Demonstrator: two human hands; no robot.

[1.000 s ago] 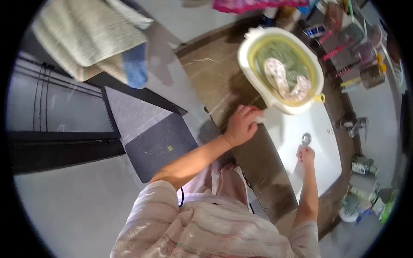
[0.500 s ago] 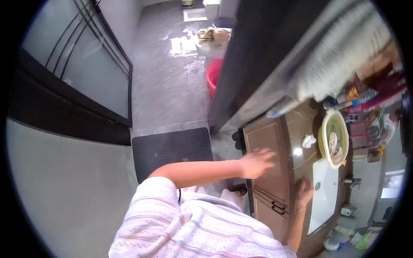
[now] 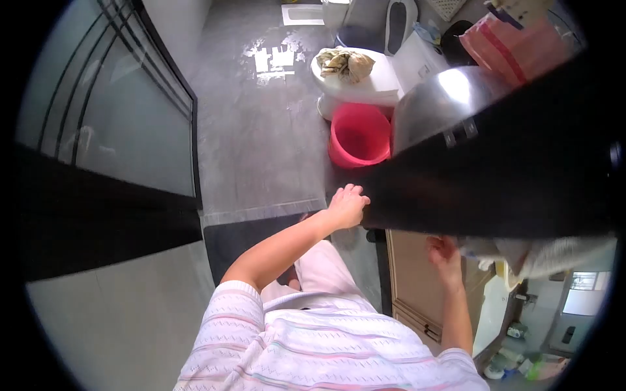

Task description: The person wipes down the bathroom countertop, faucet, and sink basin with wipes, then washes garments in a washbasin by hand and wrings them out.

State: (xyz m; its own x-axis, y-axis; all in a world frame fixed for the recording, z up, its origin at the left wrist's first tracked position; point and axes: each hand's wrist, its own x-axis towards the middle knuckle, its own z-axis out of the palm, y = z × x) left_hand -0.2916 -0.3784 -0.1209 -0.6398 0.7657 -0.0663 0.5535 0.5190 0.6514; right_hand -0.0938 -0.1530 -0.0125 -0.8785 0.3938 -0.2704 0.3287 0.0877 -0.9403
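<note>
My left hand (image 3: 349, 206) is at the near end of the dark door frame (image 3: 456, 189), its fingers bent against or just beside the edge, with no object seen in it. My right hand (image 3: 445, 253) is raised above the brown cabinet (image 3: 416, 277), below the dark frame and close to the hanging towels (image 3: 554, 255). Its fingers are curled, and whether they touch the frame cannot be made out. A red bucket (image 3: 360, 135) stands on the floor beyond my left hand, beside a white toilet (image 3: 381, 81) with a bundled cloth (image 3: 345, 64) on its lid.
A dark mat (image 3: 235, 247) lies on the grey floor (image 3: 261, 163), which has wet patches farther back. A glass door (image 3: 98, 98) is at the left. The washbasin (image 3: 490, 313) is at the lower right, and a shiny metal basin (image 3: 443, 104) sits behind the frame.
The view has swung from the washbasin to the bathroom doorway. My left hand let go of a small white thing, which lay on the counter, and moved to the frame. My right hand left the sink.
</note>
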